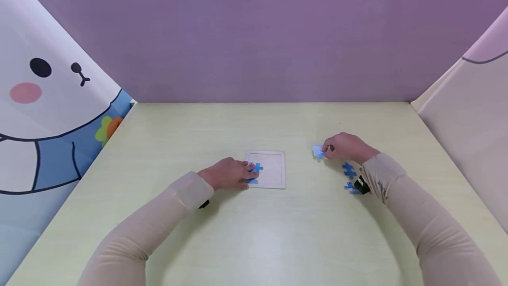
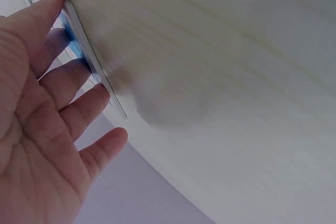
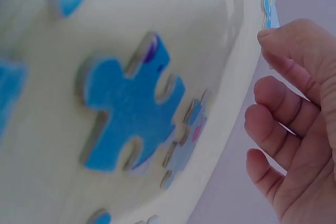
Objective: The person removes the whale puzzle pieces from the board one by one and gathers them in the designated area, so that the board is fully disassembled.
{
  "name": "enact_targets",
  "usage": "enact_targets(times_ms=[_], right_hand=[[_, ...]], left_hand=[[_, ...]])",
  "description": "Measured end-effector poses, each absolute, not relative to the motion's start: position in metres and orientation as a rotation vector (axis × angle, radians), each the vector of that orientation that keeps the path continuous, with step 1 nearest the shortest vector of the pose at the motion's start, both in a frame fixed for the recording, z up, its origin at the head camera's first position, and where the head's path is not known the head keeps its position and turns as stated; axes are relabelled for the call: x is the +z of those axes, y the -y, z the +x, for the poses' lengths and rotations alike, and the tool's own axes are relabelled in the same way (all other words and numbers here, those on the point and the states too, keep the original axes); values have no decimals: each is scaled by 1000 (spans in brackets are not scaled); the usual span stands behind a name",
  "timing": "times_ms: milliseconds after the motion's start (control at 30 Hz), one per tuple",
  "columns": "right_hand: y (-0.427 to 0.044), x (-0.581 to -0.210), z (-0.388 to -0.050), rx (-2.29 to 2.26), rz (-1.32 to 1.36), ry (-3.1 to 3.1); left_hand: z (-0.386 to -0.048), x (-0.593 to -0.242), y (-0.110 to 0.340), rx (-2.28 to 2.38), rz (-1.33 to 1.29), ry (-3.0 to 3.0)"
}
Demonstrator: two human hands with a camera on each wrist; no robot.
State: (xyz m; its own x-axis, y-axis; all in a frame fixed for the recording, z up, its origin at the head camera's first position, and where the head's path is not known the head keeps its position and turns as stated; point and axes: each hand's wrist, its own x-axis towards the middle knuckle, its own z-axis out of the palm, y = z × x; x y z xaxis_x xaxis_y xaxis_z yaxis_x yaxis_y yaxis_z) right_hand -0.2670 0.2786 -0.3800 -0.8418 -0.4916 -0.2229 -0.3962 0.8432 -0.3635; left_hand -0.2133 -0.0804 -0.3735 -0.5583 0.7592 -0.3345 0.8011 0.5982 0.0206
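Between its thumb and index finger my right hand [image 1: 346, 147] pinches a light blue puzzle piece [image 1: 318, 150]. In the right wrist view that held piece shows only partly past the thumb, and the other fingers are bent with nothing in them. My left hand [image 1: 228, 173] lies at the left side of a square white puzzle tray [image 1: 281, 171]. Its fingers [image 2: 68, 80] reach over the rim and touch blue puzzle pieces [image 1: 257, 167] at the tray's left; they partly hide these pieces.
Loose blue puzzle pieces [image 1: 349, 170] lie on the pale wooden table [image 1: 254, 233] below my right wrist, some overlapped by a black wrist device [image 1: 361, 185]. A purple panel [image 1: 254, 34] stands behind the table, with printed cloth [image 1: 59, 114] at the left.
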Motion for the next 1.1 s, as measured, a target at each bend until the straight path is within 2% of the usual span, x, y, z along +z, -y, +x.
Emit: enact_targets(times_ms=[267,1100], right_hand=[[-280,-382,-270,-307,-663,-2728],[-285,-384,-269,-301,-694,-2711]], left_hand=[[-214,-374,79,-175,1246,-2517],[-216,-375,77,-252,1278,-2541]])
